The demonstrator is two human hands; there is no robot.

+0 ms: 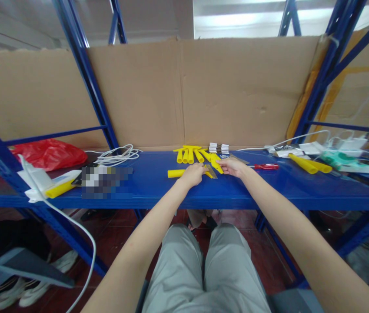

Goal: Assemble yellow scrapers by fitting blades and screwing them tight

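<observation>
My left hand [194,174] is closed around a scraper with a yellow handle [175,174]. The handle sticks out to the left of the hand, and a thin metal blade [212,172] shows on its right side. My right hand [233,166] pinches a flat yellow plastic piece [216,163] just right of the blade; whether the two touch, I cannot tell. Behind the hands lie several yellow T-shaped handles [191,155] in a row. Stacks of small white-edged pieces [218,148] stand beside them. A red screwdriver [266,167] rests to the right of my right hand.
The blue bench [151,182] is backed by a cardboard panel [138,95] between blue posts. On the left are a coiled white cable [119,155], a red plastic bag [50,155] and a pixelated patch. Yellow handles [308,164] and a green-white item [344,161] lie at right.
</observation>
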